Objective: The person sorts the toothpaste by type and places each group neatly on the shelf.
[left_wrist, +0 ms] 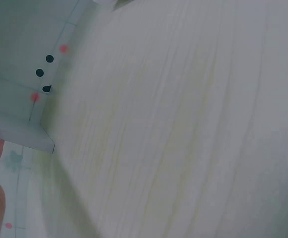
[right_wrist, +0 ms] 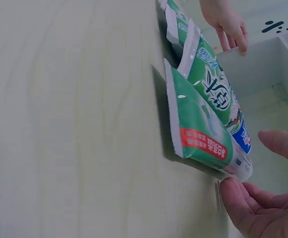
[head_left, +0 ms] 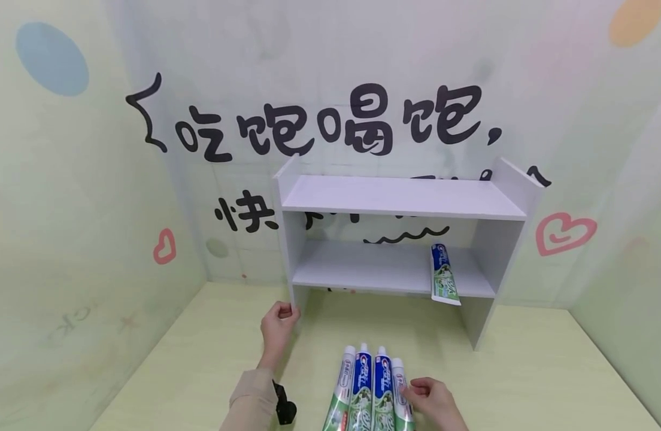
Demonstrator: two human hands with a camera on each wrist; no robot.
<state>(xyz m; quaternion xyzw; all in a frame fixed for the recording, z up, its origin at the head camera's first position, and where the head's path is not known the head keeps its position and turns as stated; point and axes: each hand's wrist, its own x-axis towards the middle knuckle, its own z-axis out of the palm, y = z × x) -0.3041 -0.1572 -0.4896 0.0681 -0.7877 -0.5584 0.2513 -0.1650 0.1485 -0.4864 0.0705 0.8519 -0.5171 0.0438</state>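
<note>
Beside the left panel of a white two-tier shelf, my left hand grips the panel's front edge, fingers bent at it. Below the shelf, several toothpaste tubes lie side by side, caps toward the shelf. The middle two are blue and green tubes; the outer ones are white and green, like the right-hand tube. My right hand is at this tube, a fingertip touching near its cap while thumb and fingers stand apart. Another blue and green toothpaste tube rests on the lower tier, its flat end jutting over the front edge.
A black object shows by the left sleeve, low in the head view. The pale wood-grain table is bounded by printed walls at the back and sides. The shelf's right panel stands on the table.
</note>
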